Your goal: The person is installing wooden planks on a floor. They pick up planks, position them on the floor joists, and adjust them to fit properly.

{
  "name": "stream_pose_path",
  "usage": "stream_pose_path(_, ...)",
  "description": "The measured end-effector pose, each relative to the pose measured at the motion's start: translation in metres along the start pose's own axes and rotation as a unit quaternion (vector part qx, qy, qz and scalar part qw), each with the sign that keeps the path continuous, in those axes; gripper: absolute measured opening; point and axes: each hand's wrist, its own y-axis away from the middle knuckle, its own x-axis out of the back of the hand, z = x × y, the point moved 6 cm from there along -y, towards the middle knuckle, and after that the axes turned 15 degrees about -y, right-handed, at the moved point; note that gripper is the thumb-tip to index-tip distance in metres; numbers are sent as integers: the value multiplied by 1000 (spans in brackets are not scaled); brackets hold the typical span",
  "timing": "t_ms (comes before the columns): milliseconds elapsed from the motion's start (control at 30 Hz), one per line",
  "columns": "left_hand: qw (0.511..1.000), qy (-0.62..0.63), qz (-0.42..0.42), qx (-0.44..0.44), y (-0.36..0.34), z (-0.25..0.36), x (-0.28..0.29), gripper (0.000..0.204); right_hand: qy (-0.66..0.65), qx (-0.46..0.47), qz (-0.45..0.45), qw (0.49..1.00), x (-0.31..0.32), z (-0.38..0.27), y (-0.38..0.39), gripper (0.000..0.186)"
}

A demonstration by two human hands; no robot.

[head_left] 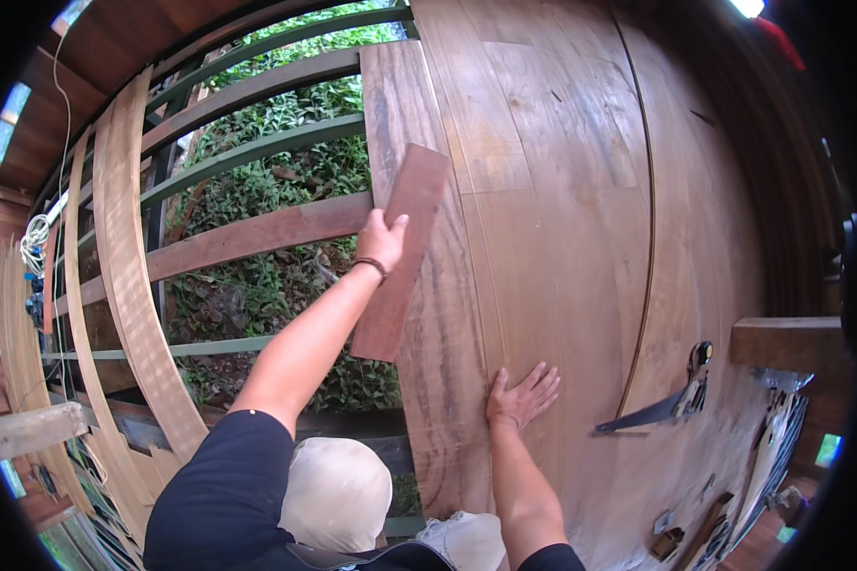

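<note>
My left hand is closed round the edge of a short reddish-brown wooden board. The board lies at a slant, partly over the left edge of a long streaked floor plank and partly over the gap beside it. My right hand rests flat on the laid floorboards, fingers spread and nothing in it. Between the streaked plank and the neighbouring boards runs a thin seam. The fingers of my left hand are partly hidden behind the board's edge.
Left of the plank, joists cross an open gap above green plants. Long loose planks lie across the joists farther left. A dark-bladed tool like a handsaw lies on the right, by a small round black-and-yellow item.
</note>
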Motion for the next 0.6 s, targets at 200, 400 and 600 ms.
stream_pose_path(200, 948, -280, 110, -106, 3, 61, -43, 71, 0, 30, 5, 1000, -4, 0, 0, 94)
stream_pose_path(400, 952, -290, 51, -91, -3, 68, -57, 91, 14, 33, -7, 999, -4, 4, -3, 95)
stream_pose_path(600, 955, -285, -35, -72, 4, 88, -44, 109, -1, 53, 14, 999, -2, 12, -10, 94)
